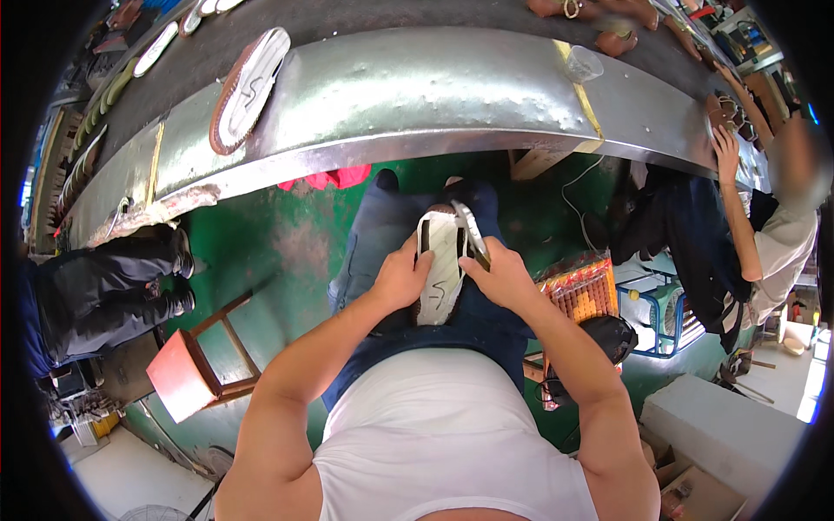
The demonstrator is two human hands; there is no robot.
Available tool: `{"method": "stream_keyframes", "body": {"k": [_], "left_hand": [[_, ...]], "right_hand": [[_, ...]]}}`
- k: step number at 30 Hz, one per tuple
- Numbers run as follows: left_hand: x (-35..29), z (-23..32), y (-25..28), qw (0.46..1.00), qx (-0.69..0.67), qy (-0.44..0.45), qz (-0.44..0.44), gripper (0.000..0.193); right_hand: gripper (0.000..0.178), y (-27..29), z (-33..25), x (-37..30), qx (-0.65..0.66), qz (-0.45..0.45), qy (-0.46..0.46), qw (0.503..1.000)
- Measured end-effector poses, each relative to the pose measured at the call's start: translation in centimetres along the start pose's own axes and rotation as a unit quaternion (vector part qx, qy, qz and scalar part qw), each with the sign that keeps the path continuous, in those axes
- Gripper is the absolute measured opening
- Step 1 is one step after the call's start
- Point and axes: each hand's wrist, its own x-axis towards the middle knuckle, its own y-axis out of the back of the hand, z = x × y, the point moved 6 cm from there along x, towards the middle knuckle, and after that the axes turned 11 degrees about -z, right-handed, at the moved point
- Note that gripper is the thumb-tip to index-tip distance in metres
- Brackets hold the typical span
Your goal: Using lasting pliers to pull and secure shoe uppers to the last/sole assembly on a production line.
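Note:
On my lap lies a shoe with its underside up, showing a pale sole with a dark hand-drawn mark and dark material round the edge. My left hand is closed on its left side, thumb against the rim. In my right hand is a curved silver tool that looks like pliers, its head reaching along the shoe's upper right edge. Fingers partly hide the handle. I cannot tell whether its jaws grip the shoe.
A metal-edged workbench spans the front, bearing another upturned brown shoe and a clear cup. A red-topped stool stands left, a beaded seat right. One person is left; another works at right.

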Motion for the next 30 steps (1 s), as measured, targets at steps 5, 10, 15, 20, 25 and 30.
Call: {"method": "stream_keyframes", "body": {"k": [5, 10, 15, 20, 25, 30], "left_hand": [[-1.0, -2.0, -1.0, 0.992, -0.099, -0.061, 0.037, 0.067], [-2.0, -0.4, -1.4, 0.973, -0.224, 0.001, -0.047, 0.087], [-1.7, -0.4, -2.0, 0.94, -0.301, -0.024, -0.159, 0.094], [-3.1, -5.0, -4.3, 0.973, -0.199, -0.036, -0.109, 0.104], [-3.3, -5.2, -5.0, 0.975, -0.188, -0.026, -0.114, 0.107], [-3.7, -4.3, -6.0, 0.915, -0.376, -0.034, -0.145, 0.08]], "right_hand": [[0.062, -0.7, -0.8, -0.6, -0.026, 0.02, -0.089, 0.996], [0.057, -2.0, 1.7, -0.4, -0.012, 0.009, -0.064, 0.998], [0.05, -1.1, 2.1, -0.8, -0.068, -0.017, -0.078, 0.995], [0.036, 0.9, 2.4, -5.1, 0.092, -0.098, -0.121, 0.984], [0.044, -0.5, 0.1, -6.9, -0.133, -0.167, 0.069, 0.975], [0.04, -0.9, -4.2, -5.8, -0.353, -0.112, 0.148, 0.917]]}}
